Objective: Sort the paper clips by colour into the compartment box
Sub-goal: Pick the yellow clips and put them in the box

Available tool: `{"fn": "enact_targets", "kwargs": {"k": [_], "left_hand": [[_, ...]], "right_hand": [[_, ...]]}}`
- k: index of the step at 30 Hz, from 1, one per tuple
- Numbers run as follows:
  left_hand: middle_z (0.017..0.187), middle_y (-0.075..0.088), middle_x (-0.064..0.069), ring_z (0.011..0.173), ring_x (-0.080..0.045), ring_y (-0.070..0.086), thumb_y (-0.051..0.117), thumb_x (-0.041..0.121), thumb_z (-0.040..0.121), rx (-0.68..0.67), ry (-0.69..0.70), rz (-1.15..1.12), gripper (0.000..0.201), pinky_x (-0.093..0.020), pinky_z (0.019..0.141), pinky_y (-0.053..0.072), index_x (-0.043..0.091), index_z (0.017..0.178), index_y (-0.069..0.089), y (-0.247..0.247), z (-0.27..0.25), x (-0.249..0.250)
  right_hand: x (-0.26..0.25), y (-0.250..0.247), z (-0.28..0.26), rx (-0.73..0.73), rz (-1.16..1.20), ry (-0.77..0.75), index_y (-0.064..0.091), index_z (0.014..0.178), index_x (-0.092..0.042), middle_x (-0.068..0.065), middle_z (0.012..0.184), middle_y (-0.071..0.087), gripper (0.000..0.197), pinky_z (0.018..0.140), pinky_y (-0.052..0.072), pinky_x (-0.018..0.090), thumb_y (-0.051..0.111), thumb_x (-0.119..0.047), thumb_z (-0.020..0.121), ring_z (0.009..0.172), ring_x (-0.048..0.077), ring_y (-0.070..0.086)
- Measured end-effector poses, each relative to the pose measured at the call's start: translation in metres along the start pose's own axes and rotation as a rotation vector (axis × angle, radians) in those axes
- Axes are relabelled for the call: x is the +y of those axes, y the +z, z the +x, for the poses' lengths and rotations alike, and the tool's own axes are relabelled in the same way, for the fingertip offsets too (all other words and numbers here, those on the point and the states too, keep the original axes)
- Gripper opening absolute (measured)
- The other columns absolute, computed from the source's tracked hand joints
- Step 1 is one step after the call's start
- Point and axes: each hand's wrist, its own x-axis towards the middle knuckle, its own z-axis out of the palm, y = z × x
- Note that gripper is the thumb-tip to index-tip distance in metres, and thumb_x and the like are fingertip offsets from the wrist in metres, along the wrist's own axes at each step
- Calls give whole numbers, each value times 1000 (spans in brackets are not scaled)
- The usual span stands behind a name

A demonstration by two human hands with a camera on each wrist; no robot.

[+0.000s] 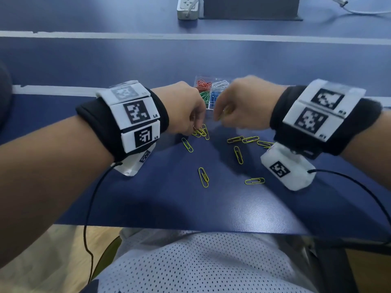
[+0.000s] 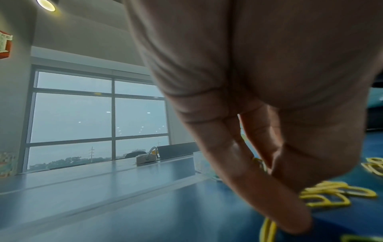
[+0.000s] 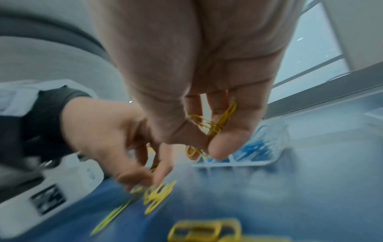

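Observation:
The clear compartment box (image 1: 212,106) stands mid-table, holding red (image 1: 203,83), white (image 1: 220,83), green (image 1: 204,96) and blue clips (image 1: 214,96) in separate cells. My right hand (image 1: 220,115) hovers just in front of it and pinches a small bunch of yellow clips (image 3: 215,124) between thumb and fingers (image 3: 223,147). My left hand (image 1: 195,129) reaches down to a cluster of yellow clips (image 1: 201,132) on the table, its fingertips pinching at one of them. Several more yellow clips (image 1: 203,177) lie loose on the blue table nearer to me.
A white power strip (image 1: 187,7) and a dark block (image 1: 251,7) sit at the far edge. White lines (image 1: 190,37) cross the blue table. The table's front edge (image 1: 190,227) is close to my body. Black cables (image 1: 91,208) hang from both wristbands.

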Motion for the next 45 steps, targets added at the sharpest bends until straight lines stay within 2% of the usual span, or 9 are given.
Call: {"fn": "enact_targets", "kwargs": {"k": [2, 5, 9, 13, 18, 23, 27, 31, 45], "left_hand": [[56, 57, 12, 53, 1, 50, 61, 9, 72, 6, -10, -31, 18, -19, 61, 44, 23, 79, 71, -3, -1, 0], [51, 61, 10, 45, 8, 52, 60, 9, 70, 46, -20, -126, 19, -11, 56, 44, 24, 75, 71, -13, 1, -3], [46, 64, 8, 43, 5, 54, 60, 7, 71, 115, -54, -382, 18, -3, 50, 42, 21, 74, 71, -28, 17, -2], [71, 72, -8, 65, -14, 67, 59, 3, 72, 237, -42, -569, 22, -20, 71, 56, 22, 69, 69, -42, 38, 6], [72, 70, -8, 64, -15, 67, 59, -2, 70, 332, -17, -690, 23, -27, 68, 61, 13, 78, 74, -50, 61, 17], [81, 69, -13, 70, -21, 70, 61, -2, 72, 333, -52, -735, 19, -33, 71, 61, 14, 74, 72, -45, 76, 19], [75, 69, -9, 69, -20, 70, 64, -1, 74, 319, -57, -753, 25, -32, 73, 61, 22, 64, 67, -41, 82, 20], [68, 66, -4, 65, -16, 67, 64, -1, 73, 291, -27, -757, 24, -34, 75, 61, 21, 64, 66, -38, 85, 26], [87, 75, -2, 82, -20, 73, 53, 12, 78, 267, 18, -525, 27, -35, 78, 60, 32, 85, 69, -32, 80, 41]], "right_hand": [[11, -12, 7, 42, 82, 94, 73, 86, -23, -9, 40, 57, 20, 76, 51, 24, 56, -16, 78, 68, 17, 58], [27, -24, 20, 95, 163, 191, 74, 86, -22, -3, 59, 65, 19, 74, 52, 25, 57, -15, 79, 52, 5, 60], [35, -31, 39, 136, 157, 252, 73, 90, -22, -4, 62, 62, 24, 67, 48, 19, 54, -10, 81, 68, 18, 66], [36, -33, 51, 91, 147, 253, 71, 93, -25, -3, 66, 64, 23, 64, 45, 16, 57, -11, 82, 72, 18, 65], [32, -43, 49, 112, 172, 251, 68, 99, -20, -4, 65, 61, 22, 50, 33, 16, 70, -15, 79, 76, 18, 62], [38, -43, 42, 141, 293, 270, 64, 106, -17, -4, 66, 60, 30, 42, 40, 13, 72, -15, 77, 56, 5, 56], [42, -45, 39, 152, 497, 283, 66, 106, -16, 2, 75, 69, 31, 64, 58, 23, 68, -7, 77, 66, 11, 70], [48, -44, 40, 151, 569, 286, 66, 103, -17, 12, 90, 72, 28, 82, 59, 40, 63, -1, 79, 82, 24, 72], [64, -34, 21, 198, 648, 328, 58, 119, -18, 9, 95, 67, 34, 75, 59, 38, 54, -4, 89, 88, 20, 67]]}}
